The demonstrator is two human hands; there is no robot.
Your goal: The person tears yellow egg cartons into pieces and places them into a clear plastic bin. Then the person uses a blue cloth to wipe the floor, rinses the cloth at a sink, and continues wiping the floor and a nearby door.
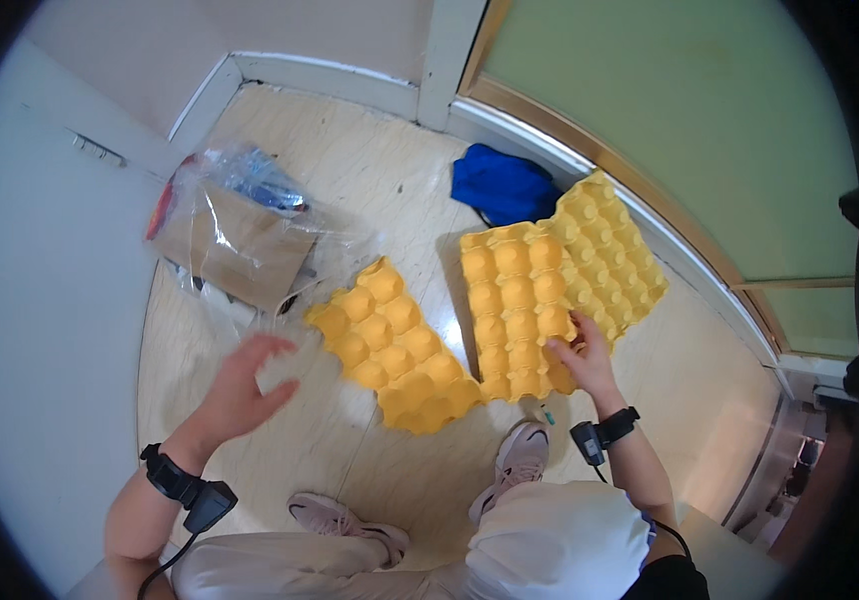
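Three yellow moulded egg trays lie on the pale wooden floor. My right hand [582,357] rests on the lower right edge of the middle tray [510,305], fingers gripping its rim. Behind it a larger tray [615,260] lies tilted toward the door sill. A narrower tray piece [390,345] lies to the left, its lower end touching the middle tray. My left hand [242,385] hovers open above the floor, left of that piece, holding nothing.
A clear plastic bag with a brown cardboard box [235,235] sits at the left. A blue cloth [502,185] lies by the door frame. My shoes [522,455] stand near the trays. A white wall [40,300] runs along the left.
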